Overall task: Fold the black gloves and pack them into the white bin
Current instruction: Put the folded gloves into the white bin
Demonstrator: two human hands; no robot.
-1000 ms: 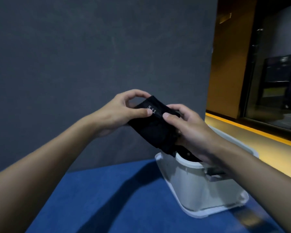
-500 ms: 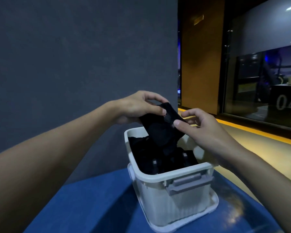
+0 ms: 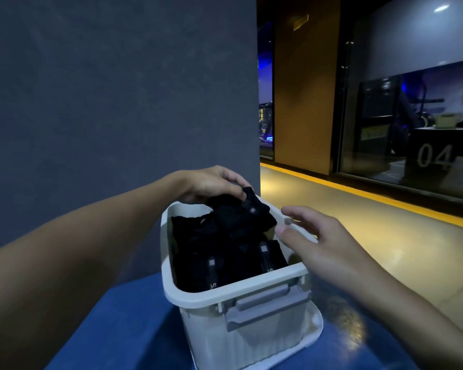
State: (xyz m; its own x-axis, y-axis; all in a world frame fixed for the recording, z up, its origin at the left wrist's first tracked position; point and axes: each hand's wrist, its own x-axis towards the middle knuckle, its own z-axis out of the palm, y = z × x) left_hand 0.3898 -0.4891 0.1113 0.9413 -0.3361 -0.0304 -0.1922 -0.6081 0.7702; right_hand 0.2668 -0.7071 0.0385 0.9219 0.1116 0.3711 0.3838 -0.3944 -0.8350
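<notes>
Down onto the pile has come the folded glove (image 3: 246, 212), and the right hand (image 3: 324, 247) has let go, its fingers spread loose near the right rim. On the blue table (image 3: 112, 329) the ribbed plastic white bin (image 3: 211, 295) sits nearly full of soft black gloves (image 3: 219, 252). The left hand (image 3: 211, 182) pinches the top glove's far edge, apparently to seat it.

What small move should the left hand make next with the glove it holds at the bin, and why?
Probably the left hand should push the folded glove down onto the pile and let go. The glove sits high at the far side of the white bin, on top of the other black gloves packed inside, and the right hand is open near the right rim, holding nothing.
</notes>
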